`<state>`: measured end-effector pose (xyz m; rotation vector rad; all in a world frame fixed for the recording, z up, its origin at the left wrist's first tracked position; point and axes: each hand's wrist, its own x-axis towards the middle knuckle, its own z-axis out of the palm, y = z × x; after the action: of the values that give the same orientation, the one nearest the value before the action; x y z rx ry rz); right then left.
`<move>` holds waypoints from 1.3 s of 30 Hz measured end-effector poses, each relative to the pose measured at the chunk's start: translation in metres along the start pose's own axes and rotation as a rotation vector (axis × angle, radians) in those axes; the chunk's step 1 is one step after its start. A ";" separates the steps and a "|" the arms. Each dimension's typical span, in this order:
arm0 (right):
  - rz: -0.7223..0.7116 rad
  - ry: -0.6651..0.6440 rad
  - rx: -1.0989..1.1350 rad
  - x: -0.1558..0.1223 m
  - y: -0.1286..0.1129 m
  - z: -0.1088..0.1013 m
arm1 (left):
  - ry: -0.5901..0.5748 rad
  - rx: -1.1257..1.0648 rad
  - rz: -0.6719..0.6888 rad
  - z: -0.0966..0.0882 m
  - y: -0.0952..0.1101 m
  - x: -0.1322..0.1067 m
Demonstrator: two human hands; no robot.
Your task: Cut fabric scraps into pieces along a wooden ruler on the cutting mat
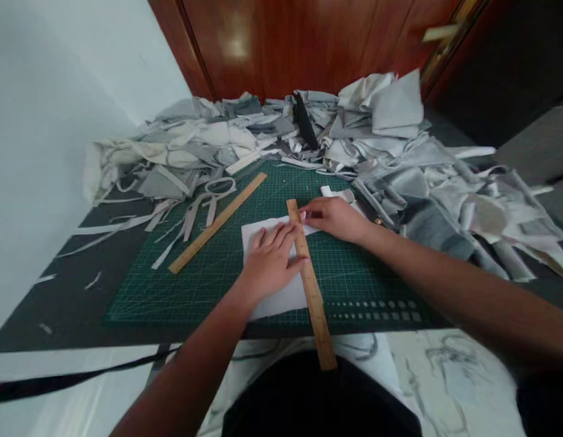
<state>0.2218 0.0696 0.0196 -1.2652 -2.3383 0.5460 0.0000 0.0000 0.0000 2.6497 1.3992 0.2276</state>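
Mostly flat white cloth (pixel 282 298), narrow wooden ruler (pixel 313 290) atop

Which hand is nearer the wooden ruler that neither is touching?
Left. The left hand lies right of the loose ruler, on the white sheet and second ruler; the right hand is farther right, by the second ruler's far edge.

Door (pixel 308 42): one soft glare spot on the wood, beyond the left hand (pixel 272 261).
Wall (pixel 81 73): pale, evenly bright, far left of both hands.
Corner (pixel 513 60): deep shadow, beyond and right of the right hand (pixel 333 217).
Cutting mat (pixel 208 291): dim, diffuse light around both hands; gridlines soft.
Ruler (pixel 314 297): markings blurred beside the left hand.
Right forearm (pixel 467 291): wide-angle stretching, behind its hand.
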 end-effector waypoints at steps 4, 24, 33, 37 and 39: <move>-0.016 0.007 0.040 -0.009 0.002 0.003 | 0.004 -0.006 0.004 0.001 -0.001 0.002; -0.071 -0.100 0.167 -0.028 -0.008 0.001 | -0.004 0.013 0.004 0.001 0.000 0.001; -0.134 -0.082 0.108 -0.019 -0.002 0.000 | 0.002 0.008 0.010 0.001 0.001 0.001; -0.147 -0.068 0.101 -0.013 0.002 0.001 | 0.000 0.008 0.011 0.002 0.000 0.001; -0.136 -0.047 0.081 -0.010 0.005 0.002 | 0.004 0.005 0.013 0.002 0.000 0.001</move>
<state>0.2293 0.0633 0.0138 -1.0588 -2.3936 0.6251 0.0007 0.0009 -0.0017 2.6650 1.3857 0.2307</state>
